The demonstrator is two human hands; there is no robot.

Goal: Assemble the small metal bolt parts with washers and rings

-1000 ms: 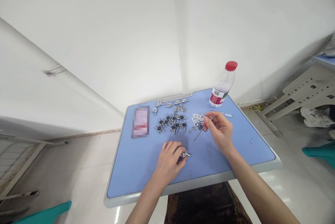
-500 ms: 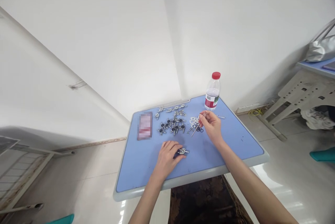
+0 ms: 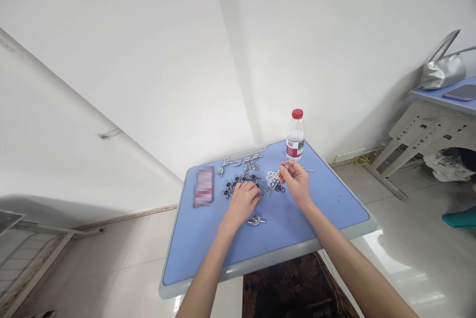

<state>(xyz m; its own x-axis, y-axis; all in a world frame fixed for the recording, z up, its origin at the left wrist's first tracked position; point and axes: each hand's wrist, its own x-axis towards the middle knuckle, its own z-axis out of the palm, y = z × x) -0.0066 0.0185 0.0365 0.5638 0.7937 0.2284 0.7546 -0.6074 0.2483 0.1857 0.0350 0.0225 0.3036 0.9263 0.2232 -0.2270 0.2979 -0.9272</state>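
Observation:
My right hand [image 3: 295, 179] grips a screwdriver [image 3: 274, 188], its thin shaft slanting down left toward the table. My left hand [image 3: 242, 202] is over the near edge of a cluster of metal parts with black round pieces [image 3: 227, 190]. Its fingers are bent, with thumb and forefinger apart, and no held thing shows. In front of this hand, one loose metal fitting [image 3: 256, 220] lies on the blue tabletop [image 3: 297, 229]. Flat pale rings [image 3: 271, 177] lie between the hands, with dark rings [image 3: 281, 189] and tiny metal bits [image 3: 267, 189] nearer me.
A red-capped bottle [image 3: 295, 135] stands at the back right. A blurred-out phone-shaped object [image 3: 204, 186] lies at the left. Several metal fittings [image 3: 247, 159] are spread along the back, before the white wall [image 3: 178, 85]. Another desk [image 3: 427, 115] stands at the right.
My left hand has let go of the metal fitting and moved forward to the parts cluster. The fitting stays on the table. My right hand still holds the screwdriver. The view has shifted slightly.

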